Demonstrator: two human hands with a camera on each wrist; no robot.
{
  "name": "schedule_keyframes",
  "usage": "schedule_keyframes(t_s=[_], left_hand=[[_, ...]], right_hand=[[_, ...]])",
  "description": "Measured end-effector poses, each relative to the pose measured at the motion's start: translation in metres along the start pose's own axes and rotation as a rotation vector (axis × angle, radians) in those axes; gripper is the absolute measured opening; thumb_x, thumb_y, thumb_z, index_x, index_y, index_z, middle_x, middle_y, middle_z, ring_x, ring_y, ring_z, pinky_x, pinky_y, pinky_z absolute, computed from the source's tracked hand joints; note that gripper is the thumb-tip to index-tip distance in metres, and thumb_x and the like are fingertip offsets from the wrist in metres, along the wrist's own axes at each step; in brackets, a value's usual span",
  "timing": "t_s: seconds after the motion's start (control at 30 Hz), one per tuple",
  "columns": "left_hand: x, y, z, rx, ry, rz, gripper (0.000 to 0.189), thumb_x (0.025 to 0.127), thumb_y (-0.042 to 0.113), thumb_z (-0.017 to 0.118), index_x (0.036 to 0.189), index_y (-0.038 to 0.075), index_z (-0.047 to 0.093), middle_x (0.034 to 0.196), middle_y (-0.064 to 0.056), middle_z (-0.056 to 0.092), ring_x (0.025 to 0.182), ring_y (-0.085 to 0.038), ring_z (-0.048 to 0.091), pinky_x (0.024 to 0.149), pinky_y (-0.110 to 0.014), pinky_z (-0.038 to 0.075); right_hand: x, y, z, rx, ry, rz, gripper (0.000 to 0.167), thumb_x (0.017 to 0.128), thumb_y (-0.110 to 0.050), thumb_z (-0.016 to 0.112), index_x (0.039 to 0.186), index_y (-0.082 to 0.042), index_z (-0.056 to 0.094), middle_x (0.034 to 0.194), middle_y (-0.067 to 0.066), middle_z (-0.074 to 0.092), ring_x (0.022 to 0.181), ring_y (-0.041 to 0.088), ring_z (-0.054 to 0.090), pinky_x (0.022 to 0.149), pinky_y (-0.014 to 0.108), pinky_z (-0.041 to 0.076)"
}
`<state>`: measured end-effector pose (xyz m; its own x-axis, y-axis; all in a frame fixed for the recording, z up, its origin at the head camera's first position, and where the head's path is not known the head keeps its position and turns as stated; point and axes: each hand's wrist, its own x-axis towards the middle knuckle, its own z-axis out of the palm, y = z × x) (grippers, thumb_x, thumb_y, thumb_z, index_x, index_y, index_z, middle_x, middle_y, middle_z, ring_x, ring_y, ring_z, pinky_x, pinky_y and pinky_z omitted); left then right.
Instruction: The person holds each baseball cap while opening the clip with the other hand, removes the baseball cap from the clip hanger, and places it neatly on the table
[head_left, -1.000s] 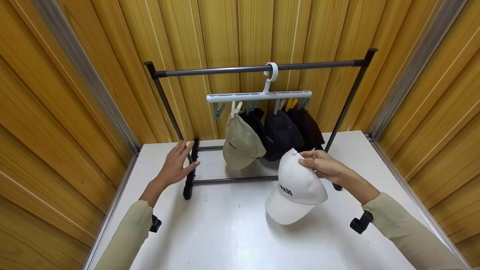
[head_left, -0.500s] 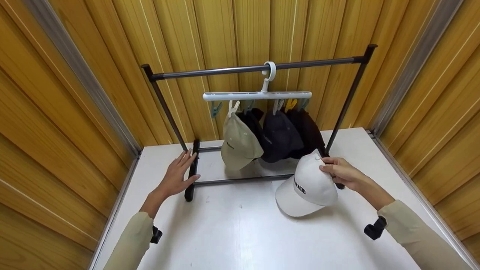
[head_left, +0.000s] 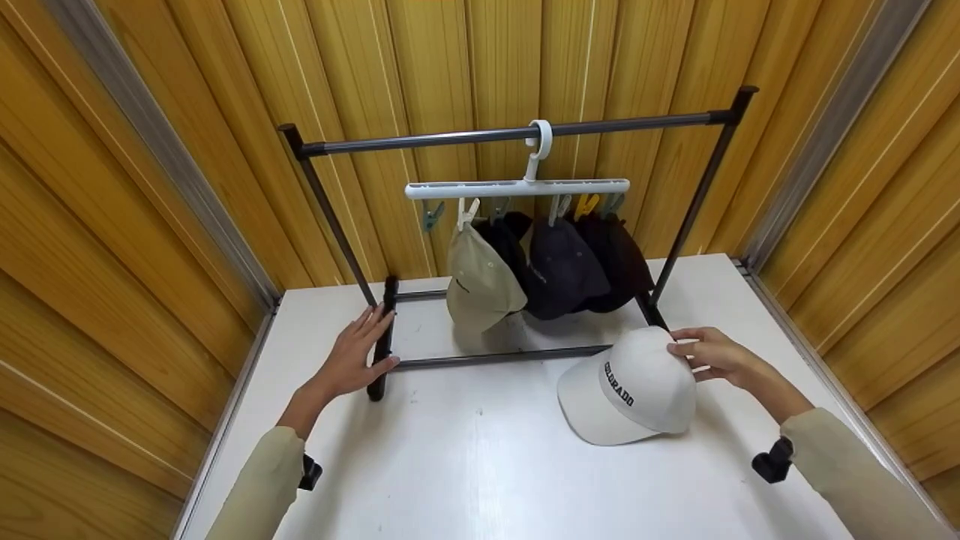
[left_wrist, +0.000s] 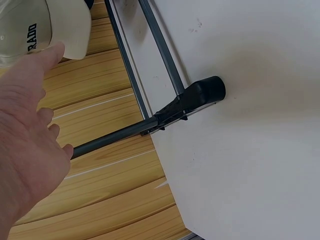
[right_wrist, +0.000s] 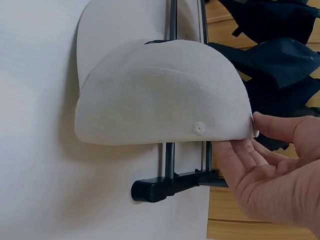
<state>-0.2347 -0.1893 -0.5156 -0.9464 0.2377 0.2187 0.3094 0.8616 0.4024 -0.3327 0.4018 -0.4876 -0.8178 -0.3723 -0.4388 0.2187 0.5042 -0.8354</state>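
Note:
A white baseball cap (head_left: 651, 382) lettered COLORADO is at the front right of the rack's base, brim toward the front left. My right hand (head_left: 712, 355) pinches its crown near the top button; the right wrist view shows the thumb at the crown's edge and the fingers (right_wrist: 240, 157) under it. My left hand (head_left: 354, 354) is spread with fingers extended beside the black garment rack's (head_left: 382, 345) left foot. A white clip hanger (head_left: 517, 187) hangs from the rack's bar. A beige cap (head_left: 484, 281) and several dark caps (head_left: 562, 270) are clipped below it.
The rack stands on a white tabletop (head_left: 465, 465). Wood-patterned panels (head_left: 502, 60) rise behind and on both sides. One grey-green clip (head_left: 433, 216) at the hanger's left end holds nothing. The rack's lower front bar (head_left: 495, 358) runs just behind the white cap.
My right hand has moved right and lower with the white cap, whose lettering now faces up more fully. My left hand has slid slightly down along the rack's left foot.

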Motion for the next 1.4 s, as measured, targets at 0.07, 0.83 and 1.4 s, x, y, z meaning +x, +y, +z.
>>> schedule_keyframes(t_s=[0.07, 0.83, 1.4], left_hand=[[0.0, 0.0, 0.001, 0.005, 0.008, 0.007, 0.077, 0.091, 0.036, 0.065, 0.153, 0.013, 0.027, 0.161, -0.014, 0.02, 0.149, -0.039, 0.016, 0.115, -0.064, 0.014], [-0.008, -0.003, 0.006, 0.063, 0.044, -0.084, 0.075, 0.093, 0.038, 0.063, 0.154, 0.015, 0.027, 0.16, -0.015, 0.022, 0.15, -0.036, 0.015, 0.117, -0.061, 0.013], [0.012, 0.01, 0.005, 0.083, 0.03, -0.066, 0.075, 0.093, 0.042, 0.061, 0.153, 0.01, 0.028, 0.159, -0.015, 0.026, 0.149, -0.037, 0.019, 0.117, -0.061, 0.016]], right_hand=[[-0.002, 0.004, -0.005, -0.033, 0.008, 0.013, 0.068, 0.098, -0.028, 0.055, 0.145, 0.011, 0.027, 0.116, 0.01, 0.063, 0.095, 0.015, 0.065, 0.082, 0.035, 0.057], [-0.026, 0.022, -0.033, -0.198, 0.08, 0.045, 0.061, 0.098, -0.029, 0.053, 0.136, 0.016, 0.036, 0.115, 0.024, 0.062, 0.087, 0.02, 0.07, 0.076, 0.04, 0.06], [-0.013, 0.008, -0.034, -0.736, 0.285, -0.129, 0.054, 0.101, -0.033, 0.045, 0.128, 0.013, 0.051, 0.119, 0.04, 0.057, 0.101, 0.055, 0.06, 0.075, 0.058, 0.052]])
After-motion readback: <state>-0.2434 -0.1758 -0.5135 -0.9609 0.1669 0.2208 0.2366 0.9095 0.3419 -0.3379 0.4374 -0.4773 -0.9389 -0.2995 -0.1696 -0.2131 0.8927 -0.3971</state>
